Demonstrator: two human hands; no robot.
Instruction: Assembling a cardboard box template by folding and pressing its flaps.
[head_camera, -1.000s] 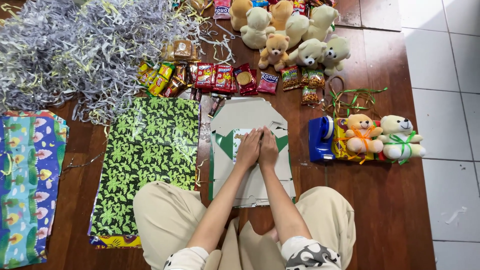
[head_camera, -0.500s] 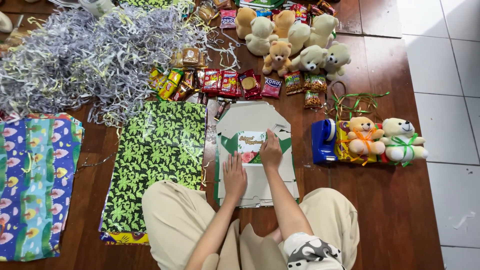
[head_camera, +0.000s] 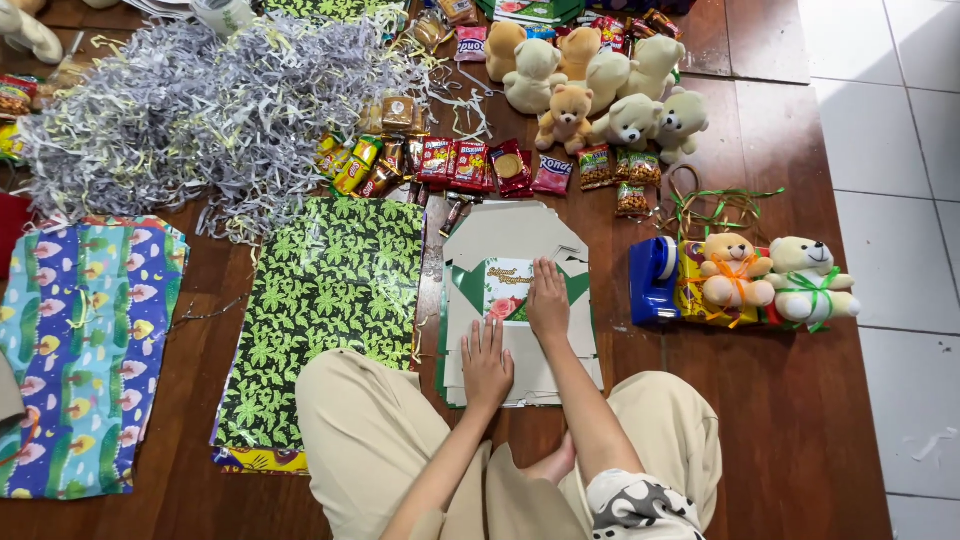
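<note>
I sit on a dark wooden floor with a flattened white and green cardboard box (head_camera: 512, 240) lying in front of my knees. My left hand (head_camera: 486, 362) presses flat on its near part, fingers spread. My right hand (head_camera: 548, 301) lies flat on the box's middle, beside a small flowered label (head_camera: 506, 290). Neither hand holds anything.
Green leaf-print wrapping sheets (head_camera: 330, 310) lie left of the box, colourful sheets (head_camera: 85, 340) further left. A heap of shredded paper (head_camera: 200, 110) fills the far left. Snack packets (head_camera: 450, 165), plush bears (head_camera: 600, 85), a blue tape dispenser (head_camera: 655, 280) and two ribboned bears (head_camera: 770, 280) lie beyond and right.
Both hands were together at the middle of the box. My left hand has slid toward me along the box while my right hand stayed near the label.
</note>
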